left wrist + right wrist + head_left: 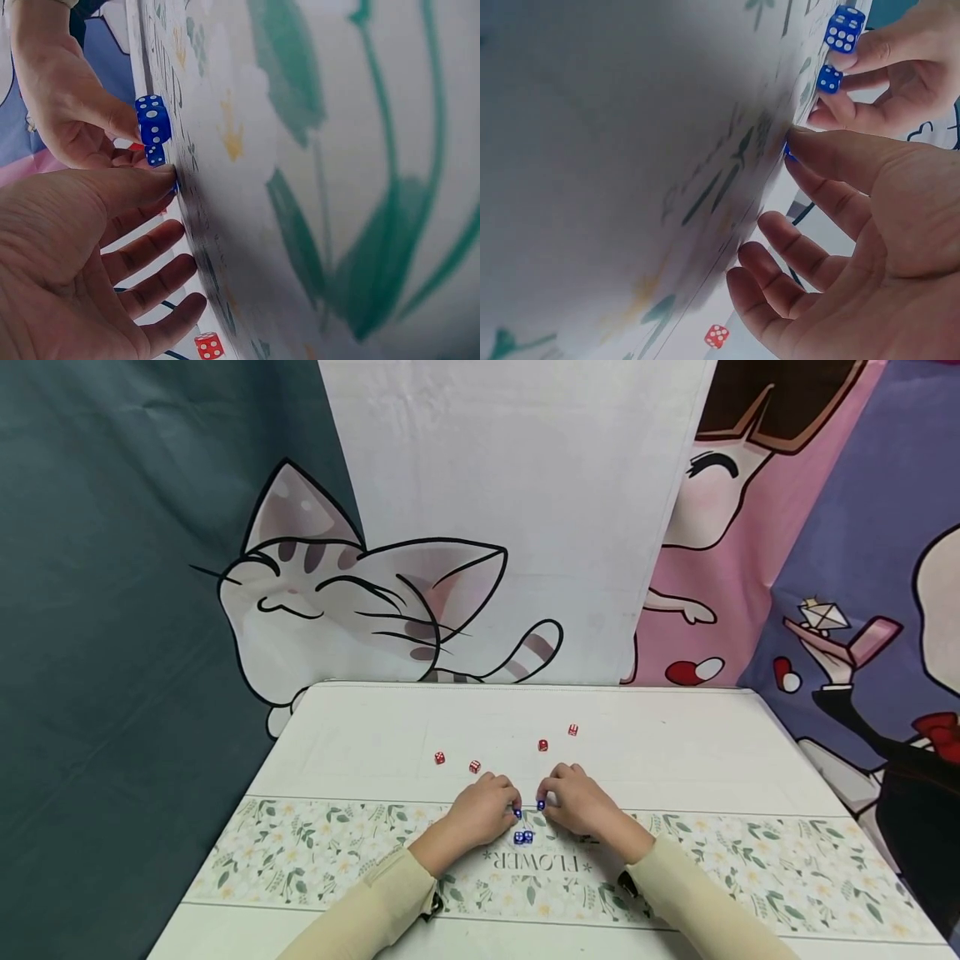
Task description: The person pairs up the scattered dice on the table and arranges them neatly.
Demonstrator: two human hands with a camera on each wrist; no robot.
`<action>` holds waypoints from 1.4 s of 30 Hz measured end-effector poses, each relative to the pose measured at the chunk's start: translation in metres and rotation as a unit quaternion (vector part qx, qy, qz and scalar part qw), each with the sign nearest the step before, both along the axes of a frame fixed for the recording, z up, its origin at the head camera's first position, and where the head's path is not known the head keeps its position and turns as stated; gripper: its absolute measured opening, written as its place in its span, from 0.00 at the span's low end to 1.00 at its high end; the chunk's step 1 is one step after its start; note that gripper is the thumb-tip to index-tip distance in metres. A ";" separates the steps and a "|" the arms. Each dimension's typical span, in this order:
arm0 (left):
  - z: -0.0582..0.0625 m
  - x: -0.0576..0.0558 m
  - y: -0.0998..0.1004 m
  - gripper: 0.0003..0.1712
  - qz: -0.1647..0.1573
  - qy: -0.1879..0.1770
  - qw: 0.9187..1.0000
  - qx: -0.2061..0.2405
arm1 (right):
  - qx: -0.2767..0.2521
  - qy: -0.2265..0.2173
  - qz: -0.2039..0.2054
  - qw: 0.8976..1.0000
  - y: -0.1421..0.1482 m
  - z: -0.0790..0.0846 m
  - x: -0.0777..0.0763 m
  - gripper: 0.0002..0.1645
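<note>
Low over the printed runner, my left hand [482, 808] pinches a blue die [517, 814] between thumb and index finger. Just across from it, my right hand [579, 802] pinches another blue die [541, 806] the same way. The other fingers of both hands are spread loosely. Two more blue dice, one [519, 837] and its neighbour [528, 837], sit side by side on the runner nearer the person. In the right wrist view the right thumb mostly hides its blue die [788, 151], while the left hand's die [829, 79] shows plainly.
Several red dice lie on the white tabletop [375, 718] beyond the hands: two at the left [439, 758] [475, 767], one in the middle [543, 745], one farther back [573, 729]. A floral runner [315, 852] with lettering crosses the table. A cartoon-printed curtain [525, 485] hangs behind.
</note>
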State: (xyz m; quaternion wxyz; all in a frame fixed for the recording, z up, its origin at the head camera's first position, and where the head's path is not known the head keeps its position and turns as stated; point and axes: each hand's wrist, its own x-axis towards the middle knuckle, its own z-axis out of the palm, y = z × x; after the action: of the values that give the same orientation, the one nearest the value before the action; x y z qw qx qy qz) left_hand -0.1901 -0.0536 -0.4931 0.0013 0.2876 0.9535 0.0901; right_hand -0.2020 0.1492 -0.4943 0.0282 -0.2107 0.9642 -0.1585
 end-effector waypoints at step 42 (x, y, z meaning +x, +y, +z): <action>0.000 0.000 0.002 0.08 0.014 -0.013 1.000 -0.004 | 0.002 0.010 0.047 0.999 -0.020 0.004 0.013 0.07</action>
State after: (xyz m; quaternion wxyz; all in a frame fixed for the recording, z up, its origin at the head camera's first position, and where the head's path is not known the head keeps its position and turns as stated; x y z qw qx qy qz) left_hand -0.1903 -0.0513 -0.4930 0.0137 0.2731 0.9576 0.0905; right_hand -0.1892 0.1295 -0.4907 0.0259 -0.2573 0.9538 -0.1532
